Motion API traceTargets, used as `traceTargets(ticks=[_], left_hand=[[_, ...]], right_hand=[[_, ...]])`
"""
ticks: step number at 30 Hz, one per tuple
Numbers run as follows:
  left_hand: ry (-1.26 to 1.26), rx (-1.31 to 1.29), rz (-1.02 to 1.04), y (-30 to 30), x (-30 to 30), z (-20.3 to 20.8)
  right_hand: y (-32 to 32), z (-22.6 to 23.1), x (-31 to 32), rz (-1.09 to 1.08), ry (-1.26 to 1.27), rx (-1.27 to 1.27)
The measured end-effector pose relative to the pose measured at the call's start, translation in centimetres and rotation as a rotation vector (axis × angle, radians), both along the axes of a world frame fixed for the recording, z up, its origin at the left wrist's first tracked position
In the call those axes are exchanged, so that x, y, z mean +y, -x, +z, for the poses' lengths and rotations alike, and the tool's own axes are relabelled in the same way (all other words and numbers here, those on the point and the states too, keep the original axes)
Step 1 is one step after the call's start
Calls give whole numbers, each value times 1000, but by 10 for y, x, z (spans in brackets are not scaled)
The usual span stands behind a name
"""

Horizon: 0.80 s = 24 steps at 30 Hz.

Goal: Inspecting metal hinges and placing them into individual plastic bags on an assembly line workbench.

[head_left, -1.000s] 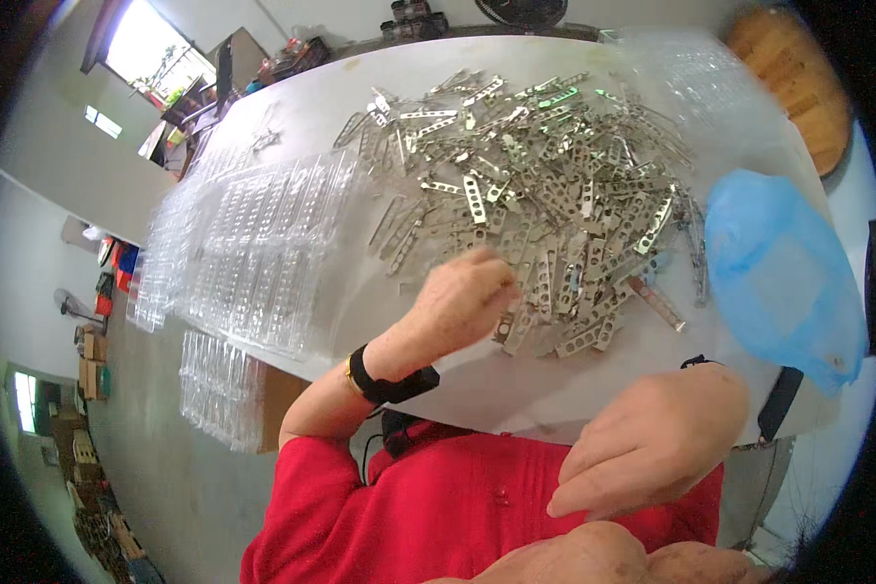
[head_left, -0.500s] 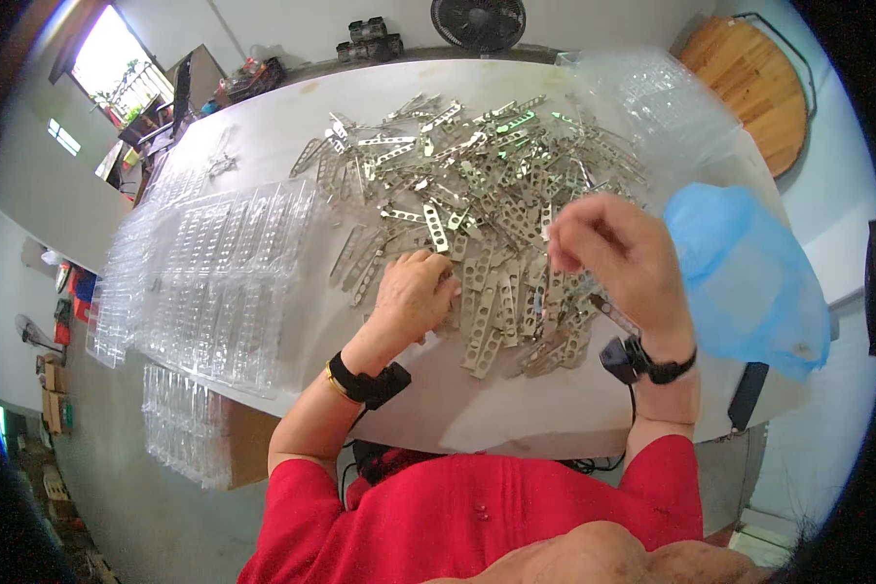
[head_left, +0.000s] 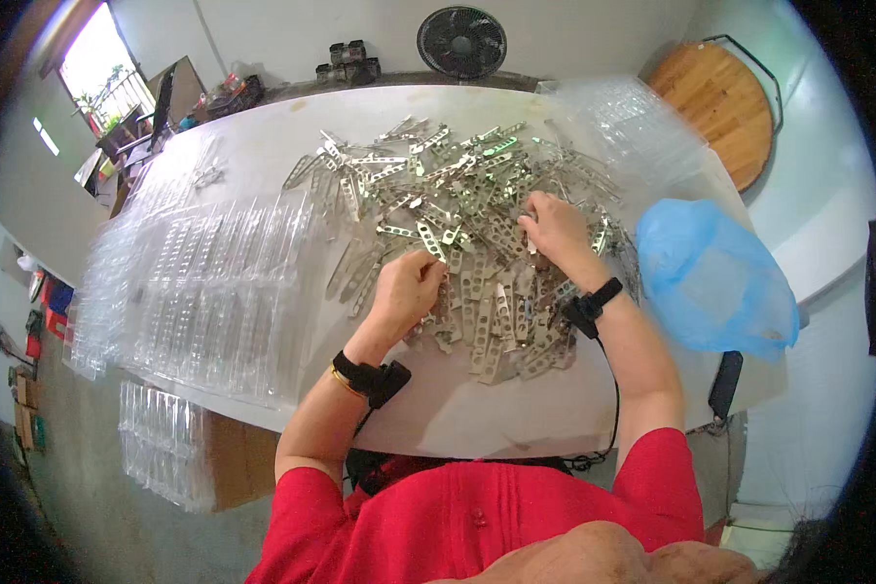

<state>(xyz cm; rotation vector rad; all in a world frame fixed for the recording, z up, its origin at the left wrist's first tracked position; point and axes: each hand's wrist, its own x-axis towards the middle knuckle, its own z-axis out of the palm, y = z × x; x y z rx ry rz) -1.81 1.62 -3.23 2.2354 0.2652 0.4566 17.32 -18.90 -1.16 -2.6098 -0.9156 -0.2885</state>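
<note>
1. Down comes our right hand (head_left: 557, 234), joining our left hand (head_left: 407, 290) at the silvery, perforated metal strips (head_left: 483, 321) heaped on the white tabletop (head_left: 448, 423).
2. Both curl inward; whether they're pinching any, we can't tell.

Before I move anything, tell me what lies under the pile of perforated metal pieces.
The pile of metal pieces rests on the white table, visible around the pile's edges. Anything else beneath its middle is covered and cannot be seen.

On the broad white surface (head_left: 457, 419), flat perforated silver metal strips (head_left: 477, 282) lie between clear ribbed plastic trays (head_left: 214, 282) at left and a crumpled blue plastic bag (head_left: 715, 277) at right.
</note>
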Motion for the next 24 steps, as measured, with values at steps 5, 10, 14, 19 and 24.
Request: traceTargets(ticks=[5, 10, 14, 19, 24], left_hand=[[49, -159, 33, 2, 1, -5], [213, -151, 1, 3, 1, -11], [345, -142, -9, 6, 3, -11], [449, -106, -28, 8, 10, -9], [589, -153, -25, 10, 12, -11]], right_hand=[[-8, -8, 4, -27, 90, -4], [-5, -7, 1, 17, 87, -40], [4, -3, 7, 7, 86, -65], [-1, 3, 5, 77, 174, 23], [17, 15, 7, 118, 278, 158]])
